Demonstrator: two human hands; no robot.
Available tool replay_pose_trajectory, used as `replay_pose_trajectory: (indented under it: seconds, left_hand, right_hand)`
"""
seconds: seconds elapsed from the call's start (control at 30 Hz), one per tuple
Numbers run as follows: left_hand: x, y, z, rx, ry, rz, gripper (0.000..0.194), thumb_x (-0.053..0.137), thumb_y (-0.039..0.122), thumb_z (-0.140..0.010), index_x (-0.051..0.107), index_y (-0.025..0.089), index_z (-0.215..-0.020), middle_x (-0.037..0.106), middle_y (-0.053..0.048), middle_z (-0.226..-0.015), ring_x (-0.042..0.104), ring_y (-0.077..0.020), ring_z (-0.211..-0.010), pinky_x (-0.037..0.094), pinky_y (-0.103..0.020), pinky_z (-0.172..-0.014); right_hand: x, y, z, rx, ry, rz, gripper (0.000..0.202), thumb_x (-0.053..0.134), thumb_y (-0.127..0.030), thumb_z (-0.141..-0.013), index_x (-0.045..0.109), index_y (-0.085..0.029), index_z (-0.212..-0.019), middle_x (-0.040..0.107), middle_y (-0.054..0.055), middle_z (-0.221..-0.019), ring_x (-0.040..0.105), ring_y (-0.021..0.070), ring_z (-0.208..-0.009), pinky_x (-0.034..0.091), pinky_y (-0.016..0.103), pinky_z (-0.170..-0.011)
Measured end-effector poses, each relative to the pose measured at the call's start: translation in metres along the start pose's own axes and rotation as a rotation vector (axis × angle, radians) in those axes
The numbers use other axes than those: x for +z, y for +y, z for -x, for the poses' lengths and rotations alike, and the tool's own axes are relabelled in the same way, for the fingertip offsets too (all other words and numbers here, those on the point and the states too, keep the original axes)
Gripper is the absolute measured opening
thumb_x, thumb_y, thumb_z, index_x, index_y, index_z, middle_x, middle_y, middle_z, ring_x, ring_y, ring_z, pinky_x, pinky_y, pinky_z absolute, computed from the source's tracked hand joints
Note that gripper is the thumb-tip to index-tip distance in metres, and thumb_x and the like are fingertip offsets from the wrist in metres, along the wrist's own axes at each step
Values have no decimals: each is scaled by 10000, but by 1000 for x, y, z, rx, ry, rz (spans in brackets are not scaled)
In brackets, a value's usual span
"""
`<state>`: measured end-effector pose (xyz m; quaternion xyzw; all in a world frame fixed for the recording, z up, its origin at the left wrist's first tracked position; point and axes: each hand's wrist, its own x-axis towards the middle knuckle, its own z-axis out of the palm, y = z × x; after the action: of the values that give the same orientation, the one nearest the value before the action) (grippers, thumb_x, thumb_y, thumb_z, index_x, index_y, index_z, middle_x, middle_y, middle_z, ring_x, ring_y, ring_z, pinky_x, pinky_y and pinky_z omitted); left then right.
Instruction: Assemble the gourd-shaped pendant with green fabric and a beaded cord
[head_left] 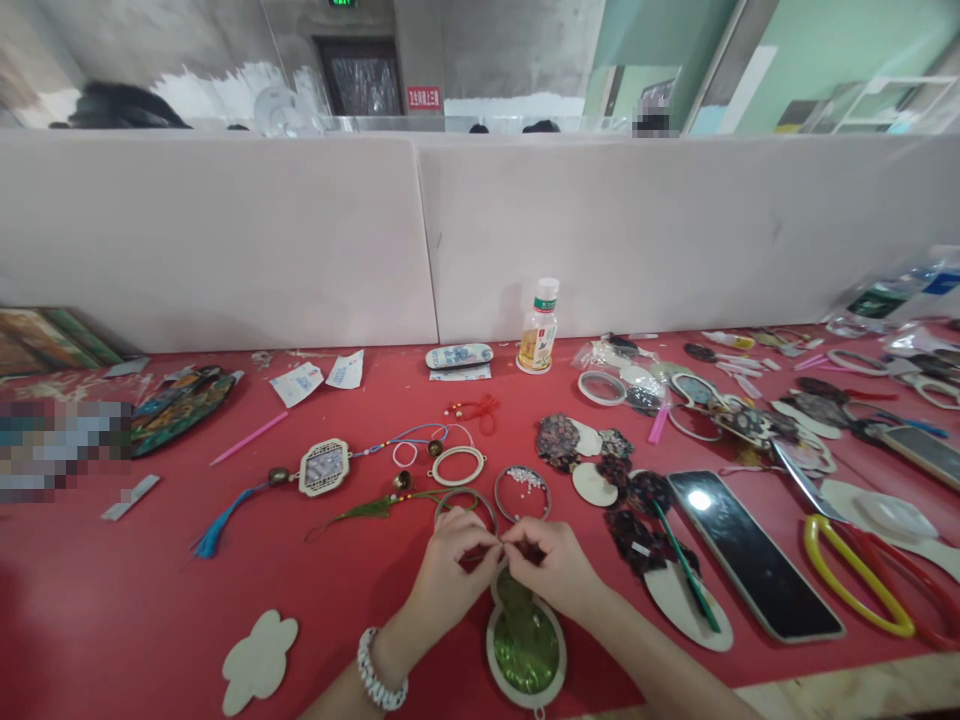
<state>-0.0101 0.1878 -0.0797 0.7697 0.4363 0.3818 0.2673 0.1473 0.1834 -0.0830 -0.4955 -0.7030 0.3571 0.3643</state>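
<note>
Gourd-shaped pendant is lying at six o'clock, green filling already sitting inside; left hand and right hand are narrowly pinching something unclear at its top, which is seeming unfinished.

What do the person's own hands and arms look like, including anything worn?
The left hand and right hand are without gloves. A chunky white bracelet with dark flecks circles the left wrist; none shows on the right. No sleeves are visible.

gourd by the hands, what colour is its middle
Gourd: shiny green middle, in the head view.
</note>
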Motion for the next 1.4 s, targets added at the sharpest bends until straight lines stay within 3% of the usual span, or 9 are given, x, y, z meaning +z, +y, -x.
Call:
replay_pose_trajectory:
  seconds: [0.3,0.57,0.73,0.87,1.0,1.1,1.4]
  left_hand:
    - [-3,3,-2,-14,-35,46,157,525,167,-780,621,166,-656,557,-26,-636,492,-155,-657,387,-296,-659]
    - [-5,3,0,-47,-77,132,218,456,261,-851,628,176,-747,573,-51,-730,497,-175,-733,390,-304,-693]
    - [-10,7,0,0,-144,111,246,410,252,-866,616,184,-749,559,-43,-731,484,-179,-746,364,-327,-729]
    - [-18,9,1,97,-182,58,138,480,240,-795,605,187,-819,568,-52,-774,481,-197,-766,355,-353,-743]
    - [-21,7,0,103,-101,-21,134,547,177,-728,597,191,-851,571,-43,-769,486,-188,-748,363,-357,-751]
    - [-20,5,-2,81,-45,53,148,546,160,-759,601,185,-894,576,-44,-765,500,-176,-755,393,-327,-734]
    - [-14,2,-1,42,-113,232,80,589,156,-764,660,182,-789,533,-33,-748,506,-141,-720,421,-252,-659]
  right_hand:
    - [-3,0,-2,88,-35,-119,139,490,-198,-708,614,-140,-686,556,-13,-535,476,80,-455,364,172,-442]
    - [-3,1,-5,142,33,-115,141,466,-259,-754,548,-168,-684,460,-44,-506,405,70,-423,324,161,-402]
    - [-1,3,-3,108,3,-118,158,437,-264,-780,525,-174,-685,426,-46,-515,395,80,-454,313,168,-416]
    - [-4,2,-4,114,4,-128,147,418,-249,-792,508,-174,-702,428,-44,-529,396,81,-463,318,170,-427]
    - [-6,2,-5,134,-30,-158,134,424,-241,-787,506,-172,-706,431,-47,-532,390,76,-457,310,168,-424]
    - [-4,3,-4,134,-64,-183,130,433,-237,-784,509,-166,-705,423,-51,-529,375,67,-446,294,165,-415]
    - [-1,3,-3,120,-52,-156,125,442,-208,-768,523,-161,-685,436,-51,-533,390,69,-463,300,163,-436]
